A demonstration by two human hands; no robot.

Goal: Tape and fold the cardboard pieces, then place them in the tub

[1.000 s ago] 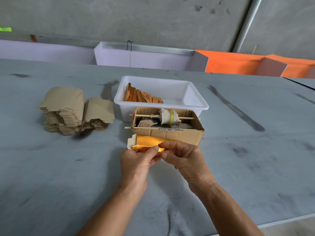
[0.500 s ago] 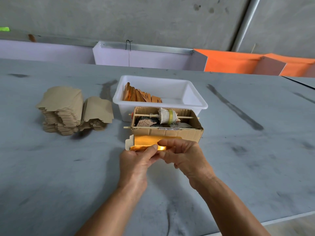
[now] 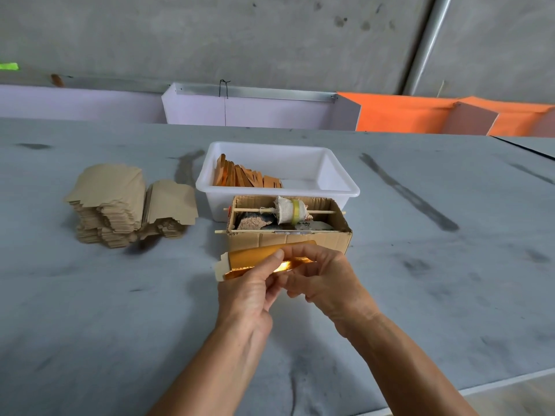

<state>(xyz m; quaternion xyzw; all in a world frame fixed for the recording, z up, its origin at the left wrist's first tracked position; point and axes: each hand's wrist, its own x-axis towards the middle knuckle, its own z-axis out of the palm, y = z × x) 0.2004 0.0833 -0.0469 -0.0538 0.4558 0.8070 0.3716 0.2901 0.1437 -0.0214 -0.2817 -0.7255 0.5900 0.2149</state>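
While both hands pinch it, gold cardboard piece (image 3: pixel 252 258) btwn fingers of left hand (image 3: pixel 249 291) & right hand (image 3: pixel 326 279), just before tape box (image 3: pixel 303 240).

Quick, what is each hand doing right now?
Left hand: pinching the gold cardboard piece with thumb on top.
Right hand: fingers curled round the same piece, holding it.

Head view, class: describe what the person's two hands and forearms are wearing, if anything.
Nothing is worn. The left hand and right hand are bare, without gloves, and no rings, watch or bracelet show. Both forearms are uncovered to the bottom edge of the picture; no sleeve comes into view.
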